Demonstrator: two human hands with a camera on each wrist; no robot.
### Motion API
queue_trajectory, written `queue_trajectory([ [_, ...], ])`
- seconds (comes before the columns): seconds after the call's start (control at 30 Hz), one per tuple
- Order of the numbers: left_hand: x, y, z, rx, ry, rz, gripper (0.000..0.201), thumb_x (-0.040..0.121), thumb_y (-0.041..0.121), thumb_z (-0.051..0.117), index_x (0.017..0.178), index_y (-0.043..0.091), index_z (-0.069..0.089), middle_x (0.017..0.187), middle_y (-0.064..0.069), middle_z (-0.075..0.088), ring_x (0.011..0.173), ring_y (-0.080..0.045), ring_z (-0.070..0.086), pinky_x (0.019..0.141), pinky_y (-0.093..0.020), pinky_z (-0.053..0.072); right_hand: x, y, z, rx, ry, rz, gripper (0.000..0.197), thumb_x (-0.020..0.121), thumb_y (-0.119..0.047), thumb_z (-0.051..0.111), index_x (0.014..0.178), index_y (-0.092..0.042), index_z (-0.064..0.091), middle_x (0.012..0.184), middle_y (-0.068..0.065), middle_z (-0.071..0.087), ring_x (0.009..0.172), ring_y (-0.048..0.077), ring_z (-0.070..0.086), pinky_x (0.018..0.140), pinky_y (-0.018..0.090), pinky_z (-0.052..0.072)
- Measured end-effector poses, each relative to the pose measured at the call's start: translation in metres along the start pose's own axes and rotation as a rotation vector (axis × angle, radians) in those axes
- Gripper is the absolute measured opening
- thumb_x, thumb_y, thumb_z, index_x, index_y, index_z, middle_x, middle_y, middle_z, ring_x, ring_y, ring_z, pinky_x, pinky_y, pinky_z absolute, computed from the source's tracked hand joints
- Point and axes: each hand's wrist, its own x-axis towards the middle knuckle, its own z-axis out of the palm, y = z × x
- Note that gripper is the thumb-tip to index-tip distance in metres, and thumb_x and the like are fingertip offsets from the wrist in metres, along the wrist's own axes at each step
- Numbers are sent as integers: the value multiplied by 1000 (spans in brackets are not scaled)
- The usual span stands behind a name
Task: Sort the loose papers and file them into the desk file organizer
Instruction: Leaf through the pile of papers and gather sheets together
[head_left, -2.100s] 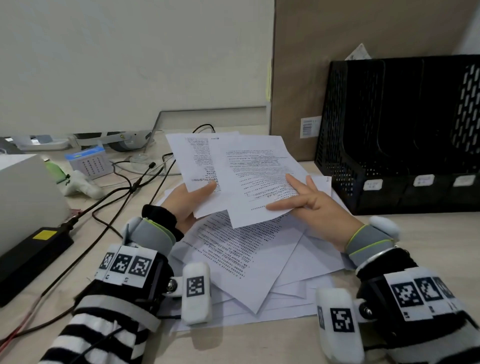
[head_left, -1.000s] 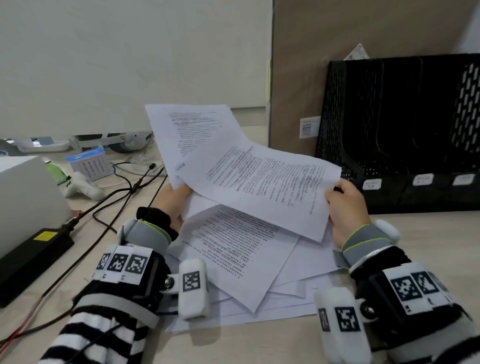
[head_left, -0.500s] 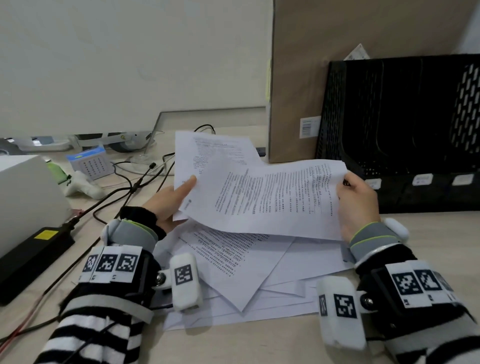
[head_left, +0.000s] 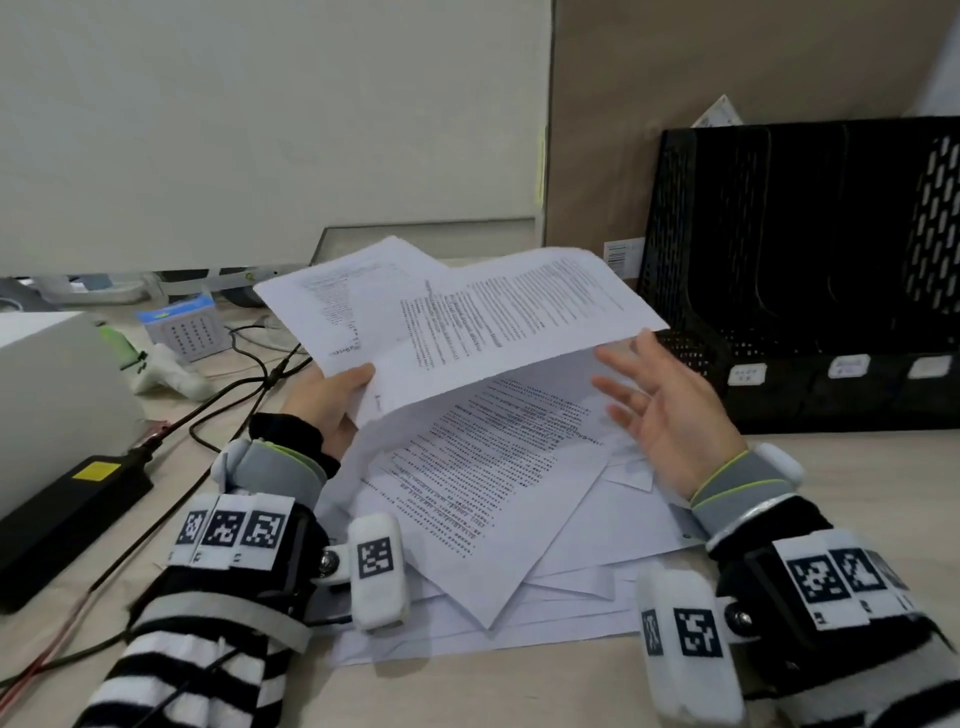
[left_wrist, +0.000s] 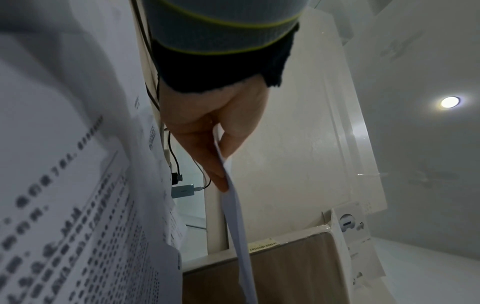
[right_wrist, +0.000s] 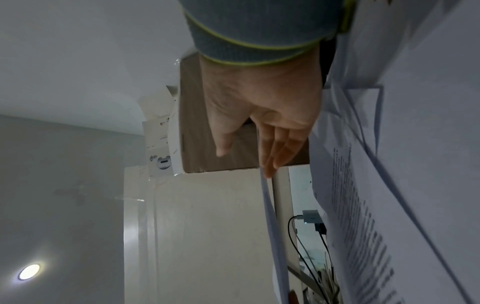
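Observation:
My left hand (head_left: 332, 400) pinches the lower left corner of two printed sheets (head_left: 467, 322) and holds them raised over the loose paper pile (head_left: 498, 499) on the desk. In the left wrist view, thumb and fingers of that hand (left_wrist: 215, 131) clamp the sheet's edge (left_wrist: 236, 216). My right hand (head_left: 670, 410) is open with fingers spread beside the sheets' right edge. The right wrist view shows this hand (right_wrist: 265, 115) with straight fingers, the tips at the sheet's edge (right_wrist: 272, 226). The black mesh file organizer (head_left: 810, 270) stands at the right rear, its slots dark.
Black cables (head_left: 228, 395) run across the desk to the left of the pile, ending at a black power brick (head_left: 67, 514). A white box (head_left: 47, 384) sits at far left, a small blue calendar (head_left: 184, 327) behind. A brown panel (head_left: 675, 104) stands behind the organizer.
My right hand has let go of the top sheet's right edge and opened. The left hand alone now holds both sheets, tilted up higher.

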Motion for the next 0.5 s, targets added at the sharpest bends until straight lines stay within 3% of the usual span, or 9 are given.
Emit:
queue_trajectory([
  [0.13,-6,1,7,53,-146,-33,38,95,2,49,133,5,49,126,-18,60,104,-34,62,80,-47,56,-8,6,10,-110,-82,56,18,94,-30,56,107,-18,60,105,2,70,73,11,71,47,17,48],
  [0.27,-10,-3,11,134,-302,-88,40,92,4,51,132,5,50,126,-18,61,110,-35,60,82,-43,57,-1,10,2,-276,104,3,17,98,-12,45,112,-13,55,93,6,70,64,17,67,39,18,38],
  [0.33,-11,-4,12,160,-327,-103,39,91,7,52,130,6,52,125,-17,62,109,-34,61,82,-43,57,3,8,-5,-367,223,-27,13,96,-10,46,103,-13,56,76,7,66,55,16,55,39,19,33],
  [0.4,-10,-4,11,152,-295,-112,31,95,11,49,125,6,54,117,-15,67,99,-30,66,73,-40,60,5,6,-12,-408,288,-78,15,95,-10,49,83,-15,56,64,3,54,44,8,45,42,20,33],
  [0.5,-6,-2,5,178,-217,-130,25,99,20,45,117,6,56,84,-6,75,69,-19,72,53,-29,58,8,4,-18,-389,293,-151,25,93,-11,56,70,-20,53,54,-10,50,39,-2,40,46,17,34],
])
